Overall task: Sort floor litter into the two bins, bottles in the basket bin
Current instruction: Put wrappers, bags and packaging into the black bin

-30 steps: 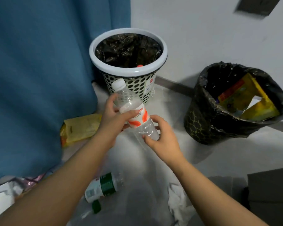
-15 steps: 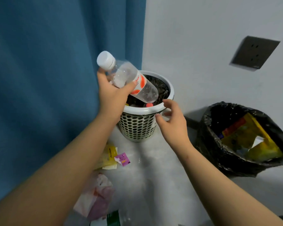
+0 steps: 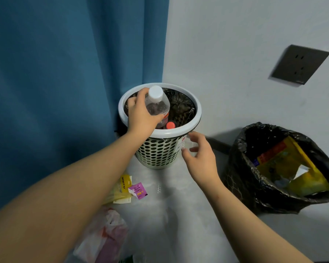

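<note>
Blue curtain [image 3: 65, 73], L hand [image 3: 141, 114] grips clear white-cap bottle [image 3: 157, 105] over bin [image 3: 179, 131], R hand [image 3: 199, 158] slack

On the floor [image 3: 179, 215] before you stand a basket bin [image 3: 158, 154] and a black bin [image 3: 241, 186]. A yellow wrapper [image 3: 124, 185], a purple packet [image 3: 138, 190] and a pink bag [image 3: 104, 238] lie nearby.

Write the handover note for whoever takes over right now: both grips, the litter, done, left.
Left grip holds the clear bottle, cap up, in the mouth of the basket bin; not yet released.
Right grip: open, beside the basket bin's wall.
Done: a red-capped bottle lies in the basket bin; yellow packets are in the black-bag bin.
Left: drop the bottle, then bin the yellow wrapper, purple sachet and pink bag on the floor.
</note>
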`<state>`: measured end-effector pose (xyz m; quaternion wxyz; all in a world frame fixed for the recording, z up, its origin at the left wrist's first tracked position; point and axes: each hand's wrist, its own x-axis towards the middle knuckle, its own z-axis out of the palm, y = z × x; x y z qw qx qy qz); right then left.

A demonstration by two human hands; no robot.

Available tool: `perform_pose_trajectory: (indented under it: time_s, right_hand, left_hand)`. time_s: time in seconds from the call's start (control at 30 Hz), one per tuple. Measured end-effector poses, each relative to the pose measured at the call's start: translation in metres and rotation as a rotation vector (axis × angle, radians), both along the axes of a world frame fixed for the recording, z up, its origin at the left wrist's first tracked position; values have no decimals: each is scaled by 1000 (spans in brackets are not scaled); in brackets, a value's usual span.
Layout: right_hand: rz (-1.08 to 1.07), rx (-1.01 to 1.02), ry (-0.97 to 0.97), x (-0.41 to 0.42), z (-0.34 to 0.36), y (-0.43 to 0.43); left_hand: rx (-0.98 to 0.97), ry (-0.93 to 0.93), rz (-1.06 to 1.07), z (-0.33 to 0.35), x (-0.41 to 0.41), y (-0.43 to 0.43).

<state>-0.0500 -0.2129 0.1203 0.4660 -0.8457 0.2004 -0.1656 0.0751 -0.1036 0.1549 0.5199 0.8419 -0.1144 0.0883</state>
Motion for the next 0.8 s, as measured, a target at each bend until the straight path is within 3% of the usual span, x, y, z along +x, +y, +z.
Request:
perform_pose_trajectory:
  time_s: [0.37,0.53,0.8]
  right_hand:
    - [19,10,79,1,-14,-3]
    - [24,23,106,-6,-20,-5]
    - [21,32,169,-25,-38,-12]
  left_hand:
    - [248,263,-164,-7,25,-6]
    - [520,269,-50,-15,27,-9]
    - [412,81,-25,-26,-17,-7]
